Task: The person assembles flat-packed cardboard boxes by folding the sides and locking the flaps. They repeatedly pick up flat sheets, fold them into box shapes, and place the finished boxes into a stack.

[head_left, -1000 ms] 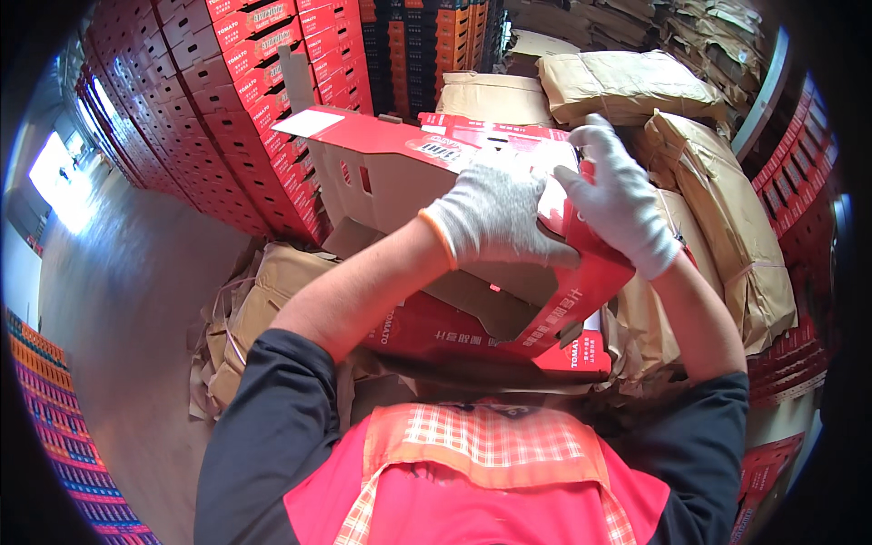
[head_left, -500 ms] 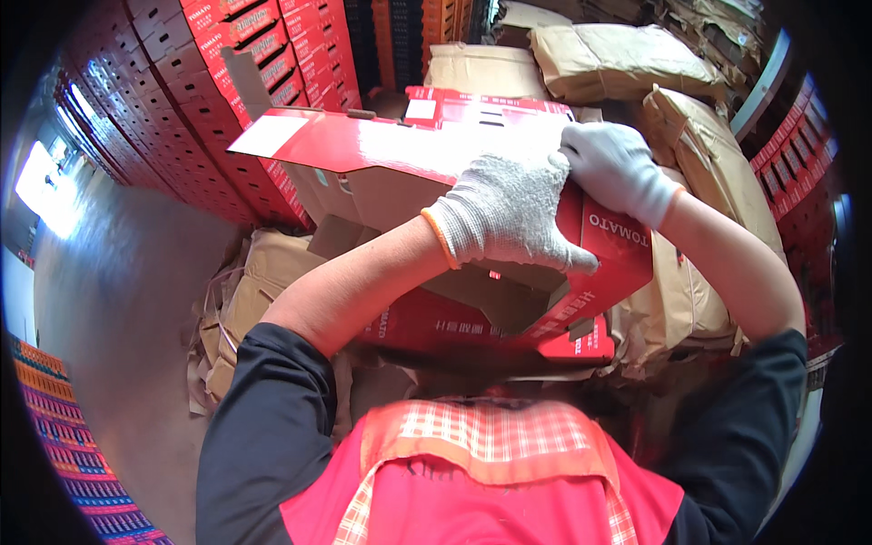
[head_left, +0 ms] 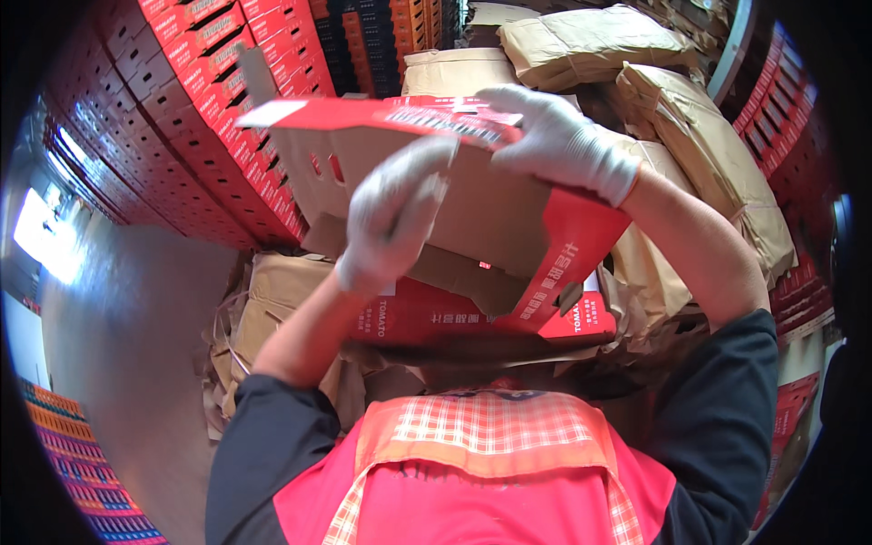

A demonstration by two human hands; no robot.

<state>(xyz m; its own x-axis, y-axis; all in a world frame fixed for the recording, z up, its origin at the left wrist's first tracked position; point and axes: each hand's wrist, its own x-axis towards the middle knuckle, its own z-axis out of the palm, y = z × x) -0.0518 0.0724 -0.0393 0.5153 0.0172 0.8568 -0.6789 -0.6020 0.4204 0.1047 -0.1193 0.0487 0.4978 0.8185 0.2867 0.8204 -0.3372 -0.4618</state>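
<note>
A partly folded cardboard box [head_left: 490, 204], red outside and brown inside, stands tilted in front of me with its inner side toward me. My right hand [head_left: 563, 141], in a white knit glove, is closed over the upper right of its red flap, fingers on top and thumb beneath. In a matching glove, my left hand [head_left: 386, 218] is raised before the brown inner side, near the flap's lower edge. Motion smears its bent fingers, and whether they touch the cardboard cannot be made out. Beneath lies more red printed cardboard [head_left: 409, 313].
Brown paper-wrapped bundles [head_left: 699, 145] are piled behind and to the right. Tall stacks of red cartons [head_left: 213, 82] rise at the far left, beside a grey floor [head_left: 173, 318]. Orange and purple crates [head_left: 77, 454] stand at the lower left. Another paper bundle [head_left: 277, 286] lies left of the box.
My left hand has left the flap near my right hand and moved left and toward me. My right hand has shifted left along the flap, which now tilts up, showing more brown inside.
</note>
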